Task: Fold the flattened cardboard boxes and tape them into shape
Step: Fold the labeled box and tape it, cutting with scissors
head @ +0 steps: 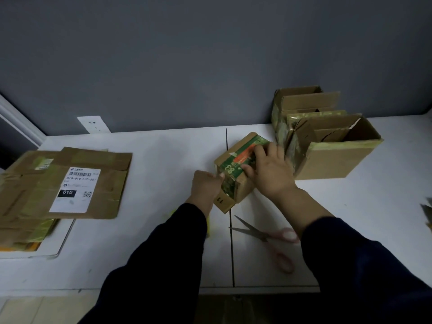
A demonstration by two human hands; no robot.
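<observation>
Cardboard-wise this looks like the taping step: the small box (230, 161) sits between both hands, with the right hand (268, 174) pressing flat, fingers straight, on its green-taped top. The left hand (205, 185) is curled and pinching the edge just left of that, maybe a tape end, too dim to say. Next I'd guess smoothing the strip down, then snipping it; the scissors (264, 232) lie just below the right wrist.

Flattened boxes (105, 183) left, small box (233, 157) centre, scissors (263, 236) before it, assembled boxes (327, 157) right.
</observation>
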